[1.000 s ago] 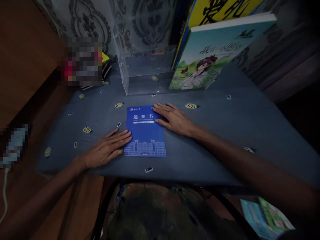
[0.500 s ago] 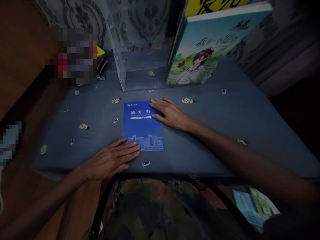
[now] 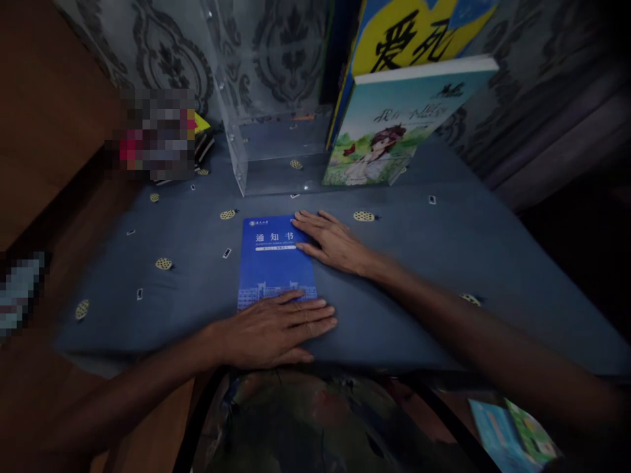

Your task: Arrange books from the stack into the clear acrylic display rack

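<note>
A thin blue booklet (image 3: 271,266) with white Chinese print and a line drawing of a building lies face up on the cloth-covered table. Across its bottom edge rests my left hand (image 3: 279,328), flat with the fingers stretched to the right, hiding the lower part of the cover. At the booklet's upper right corner lies my right hand (image 3: 332,243), palm down with fingers spread, the fingertips on the cover. Neither hand grips anything.
Behind the booklet stands a clear acrylic holder (image 3: 239,164). In it, at the right, a green picture-covered book (image 3: 377,141) leans before a yellow-and-blue book (image 3: 414,33). A blurred-out stack (image 3: 160,138) sits at the back left. The tablecloth (image 3: 424,263) is grey-blue.
My left hand has slid right along the booklet's lower edge and covers more of it. My right hand stays at the upper right corner. The whole view has shifted slightly.
</note>
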A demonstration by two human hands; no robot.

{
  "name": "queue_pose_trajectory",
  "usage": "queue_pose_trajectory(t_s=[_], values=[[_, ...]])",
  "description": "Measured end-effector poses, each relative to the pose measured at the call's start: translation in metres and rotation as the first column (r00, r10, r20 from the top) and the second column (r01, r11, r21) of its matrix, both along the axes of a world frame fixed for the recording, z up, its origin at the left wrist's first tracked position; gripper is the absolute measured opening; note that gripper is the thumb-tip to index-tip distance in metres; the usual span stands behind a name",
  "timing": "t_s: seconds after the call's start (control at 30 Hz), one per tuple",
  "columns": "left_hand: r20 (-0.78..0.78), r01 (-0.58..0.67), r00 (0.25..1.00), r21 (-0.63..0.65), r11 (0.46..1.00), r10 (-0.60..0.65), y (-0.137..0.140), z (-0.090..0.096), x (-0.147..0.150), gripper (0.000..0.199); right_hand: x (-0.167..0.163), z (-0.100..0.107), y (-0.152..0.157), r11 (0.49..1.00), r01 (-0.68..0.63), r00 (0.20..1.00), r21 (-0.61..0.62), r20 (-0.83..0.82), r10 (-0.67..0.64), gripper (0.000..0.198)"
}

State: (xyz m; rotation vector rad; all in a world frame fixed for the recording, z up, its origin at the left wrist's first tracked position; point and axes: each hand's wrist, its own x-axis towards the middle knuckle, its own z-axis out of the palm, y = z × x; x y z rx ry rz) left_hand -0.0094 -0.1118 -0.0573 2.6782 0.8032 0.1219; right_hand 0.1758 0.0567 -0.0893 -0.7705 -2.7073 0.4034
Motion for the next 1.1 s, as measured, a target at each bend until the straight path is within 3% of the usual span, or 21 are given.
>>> queue_pose_trajectory(t_s=[0.17, 0.3, 0.43, 0.6, 0.77, 0.97, 1.1], values=[[-0.06, -0.228, 0.971, 0.049, 0.972, 0.231, 0.025, -0.005, -0.029, 0.062, 0.0, 0.0, -0.003, 0.998, 0.006, 1.0, 0.061, 0.016, -0.007, 0.054], [-0.073, -0.482, 0.867, 0.132, 0.866, 0.494, 0.061, -0.015, -0.06, 0.063, -0.001, 0.005, -0.004, 0.994, 0.006, 0.997, 0.109, 0.072, -0.014, 0.053], [-0.069, -0.611, 0.771, 0.199, 0.766, 0.633, 0.088, -0.02, -0.073, 0.06, -0.014, 0.01, -0.013, 0.99, 0.013, 0.991, 0.142, 0.128, -0.031, 0.053], [0.012, -0.637, 0.75, 0.281, 0.718, 0.661, 0.096, -0.028, -0.075, 0.051, -0.045, 0.012, -0.061, 0.987, -0.158, 0.978, 0.017, 0.141, 0.154, 0.063], [0.135, -0.655, 0.744, 0.346, 0.672, 0.655, 0.097, -0.029, -0.079, 0.041, -0.044, 0.019, -0.108, 0.911, -0.377, 0.913, -0.167, 0.097, 0.396, 0.058], [0.033, -0.67, 0.694, 0.398, 0.627, 0.72, 0.106, -0.009, -0.077, 0.028, -0.023, 0.02, -0.116, 0.885, -0.388, 0.912, -0.258, 0.029, 0.409, 0.052], [0.03, -0.729, 0.659, 0.272, 0.629, 0.751, 0.124, 0.003, -0.073, 0.028, -0.022, 0.021, -0.117, 0.884, -0.39, 0.913, -0.257, 0.016, 0.407, 0.049]])
